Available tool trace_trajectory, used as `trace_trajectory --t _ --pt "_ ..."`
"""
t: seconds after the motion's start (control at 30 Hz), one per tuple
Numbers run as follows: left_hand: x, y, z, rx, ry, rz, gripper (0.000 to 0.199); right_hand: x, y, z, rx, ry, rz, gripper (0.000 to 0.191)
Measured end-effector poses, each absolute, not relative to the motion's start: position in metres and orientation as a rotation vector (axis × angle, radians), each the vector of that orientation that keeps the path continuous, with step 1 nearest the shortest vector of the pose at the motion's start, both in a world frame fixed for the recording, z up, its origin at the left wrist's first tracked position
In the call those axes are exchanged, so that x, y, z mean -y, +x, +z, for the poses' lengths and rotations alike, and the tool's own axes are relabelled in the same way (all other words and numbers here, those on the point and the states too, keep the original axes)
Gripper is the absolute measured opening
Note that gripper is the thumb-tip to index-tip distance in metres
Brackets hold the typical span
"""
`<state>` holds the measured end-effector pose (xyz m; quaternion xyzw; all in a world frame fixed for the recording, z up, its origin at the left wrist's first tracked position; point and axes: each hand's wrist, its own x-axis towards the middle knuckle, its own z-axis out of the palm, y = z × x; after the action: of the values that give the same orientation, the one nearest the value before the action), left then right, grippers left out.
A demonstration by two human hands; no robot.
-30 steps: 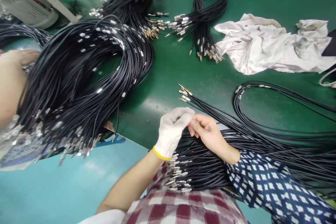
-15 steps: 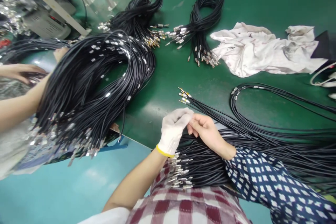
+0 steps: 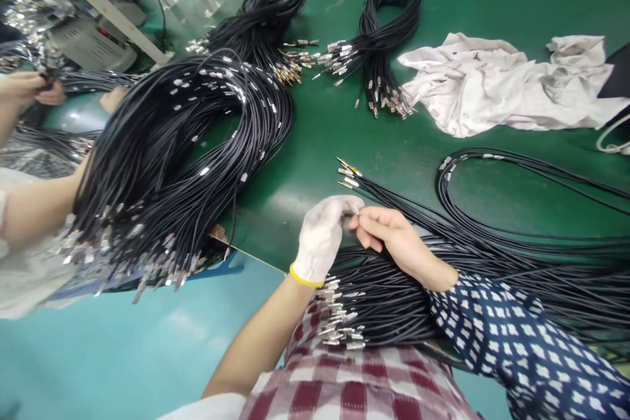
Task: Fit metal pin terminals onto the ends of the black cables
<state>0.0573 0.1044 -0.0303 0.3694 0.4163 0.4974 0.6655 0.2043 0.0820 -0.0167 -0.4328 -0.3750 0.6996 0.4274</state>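
Observation:
My left hand (image 3: 319,233), in a white glove with a yellow cuff edge, is closed with its fingertips meeting those of my right hand. Bare and pinching, my right hand (image 3: 388,233) touches it from the right. Whatever lies between the fingertips is too small and hidden to name. Below both hands, a thick bundle of black cables (image 3: 388,315) lies along the table's front edge, its metal connector ends (image 3: 342,315) pointing left. Just beyond the hands, a few separate cables end in connectors with white and yellow labels (image 3: 349,174).
A large looped cable bundle (image 3: 187,138) overhangs the green table (image 3: 305,177) on the left. Farther back are two coiled bundles (image 3: 266,20) (image 3: 394,6) and a crumpled white cloth (image 3: 497,85). Another person's hands (image 3: 29,92) work at far left, near a grey device (image 3: 91,42).
My hands stay together at the fingertips, with slight finger shifts. The view has shifted a little. At far left, the other person's hand has lifted and moved back.

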Motion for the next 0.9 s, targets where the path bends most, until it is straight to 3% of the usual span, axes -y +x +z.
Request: trace_trajectory --t 0.6,0.9 --pt "-0.106 0.055 -0.027 -0.858 0.779 1.071 0.028 -0.083 0.207 -0.014 0.871 -0.974 1.862 0.025" --pt "-0.104 0.062 -0.024 -1.022 0.937 1.054 0.008 -0.079 0.199 -0.024 1.008 -1.091 1.662 0.036"
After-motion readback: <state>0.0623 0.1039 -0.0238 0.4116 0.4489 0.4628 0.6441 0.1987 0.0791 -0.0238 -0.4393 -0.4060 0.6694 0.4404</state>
